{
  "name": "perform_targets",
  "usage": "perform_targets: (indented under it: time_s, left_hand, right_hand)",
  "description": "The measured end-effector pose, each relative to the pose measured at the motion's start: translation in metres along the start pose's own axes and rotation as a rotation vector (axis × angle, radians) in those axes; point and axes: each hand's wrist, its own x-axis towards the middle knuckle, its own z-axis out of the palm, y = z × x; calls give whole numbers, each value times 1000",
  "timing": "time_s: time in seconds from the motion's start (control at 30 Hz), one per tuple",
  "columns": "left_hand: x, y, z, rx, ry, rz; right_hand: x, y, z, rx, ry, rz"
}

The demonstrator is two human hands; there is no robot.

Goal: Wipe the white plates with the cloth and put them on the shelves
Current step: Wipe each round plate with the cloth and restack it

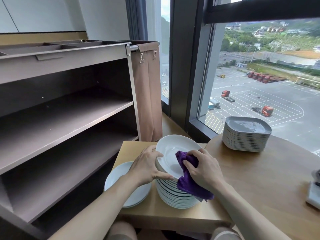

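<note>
Head view: my left hand (147, 168) fingers grip the tilted top plate (174, 148) by its rim to steady it, while my right hand (206, 172) fingers clutch the purple cloth (187, 185) against its face for wiping.

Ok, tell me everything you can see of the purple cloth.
The purple cloth is a soft, fuzzy-looking fabric, crumpled into a bunch. The right hand grips its upper part against the inside of the top white plate, whose rim the left hand holds. Its loose lower end drapes down over the near right edge of the plate stack.
</note>
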Motion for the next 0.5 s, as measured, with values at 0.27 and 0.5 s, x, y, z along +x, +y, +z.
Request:
perform_targets:
  time_s: [0.27,0.5]
  left_hand:
    - [-8,-2,-5,-9,28,32]
    - [-27,-6,-15,20,184,144]
  right_hand:
    - [-3,-4,-4,-5,-2,-11]
    - [-8,-7,-8,1,26,-51]
